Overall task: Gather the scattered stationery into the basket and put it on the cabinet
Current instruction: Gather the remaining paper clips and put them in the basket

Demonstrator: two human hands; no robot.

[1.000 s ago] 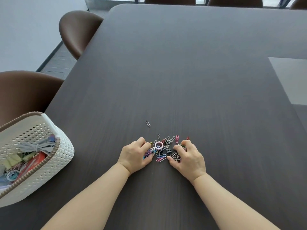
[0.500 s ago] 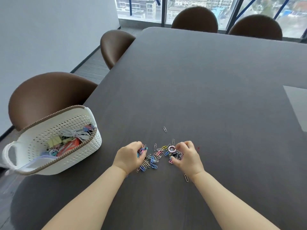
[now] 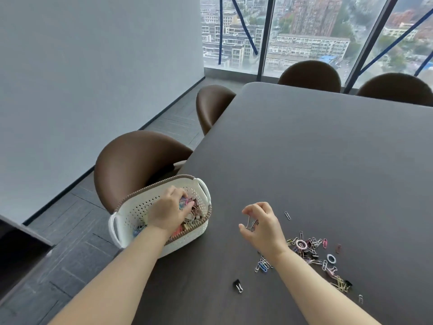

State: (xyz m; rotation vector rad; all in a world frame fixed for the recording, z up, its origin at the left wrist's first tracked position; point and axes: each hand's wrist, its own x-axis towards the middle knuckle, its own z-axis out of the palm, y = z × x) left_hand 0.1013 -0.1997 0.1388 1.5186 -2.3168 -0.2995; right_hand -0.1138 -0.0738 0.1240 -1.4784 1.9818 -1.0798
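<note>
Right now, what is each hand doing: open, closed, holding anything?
Left hand: inside the white perforated plastic basket, closed on coloured paper clips.
Right hand: curled around a metal clip, above the table.

Beyond my grip the dark tabletop [image 3: 328,160] runs to brown chairs [image 3: 309,76] and tall windows [image 3: 304,31] — grey daylight; left, a pale wall [image 3: 82,78] and dark floor [image 3: 70,231].

No readable text, label, brand, number or sign appeared anywhere in the view: none on the white basket [image 3: 131,221] under the left hand [image 3: 169,211], and none among the paper clips [image 3: 307,248] scattered on the dark table [image 3: 328,160] just right of the right hand [image 3: 260,227].
</note>
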